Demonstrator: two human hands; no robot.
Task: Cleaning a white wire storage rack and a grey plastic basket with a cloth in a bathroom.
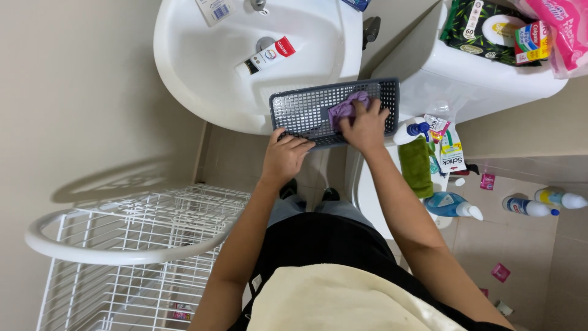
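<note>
You are wiping the grey plastic basket, which rests on the front rim of the white sink. Your left hand grips its near edge; your right hand presses a bunched purple cloth inside it. The unwiped mesh likely calls for steady pressure.

One grey plastic basket lies at the centre of the frame, with one purple cloth on it. Two hands are there: the left hand and the right hand. One white sink fills the upper middle and holds one toothpaste tube. One white wire rack stands lower left. One green cloth hangs right of centre. Three plastic bottles lie on the floor at right: one blue bottle and two white ones.
</note>
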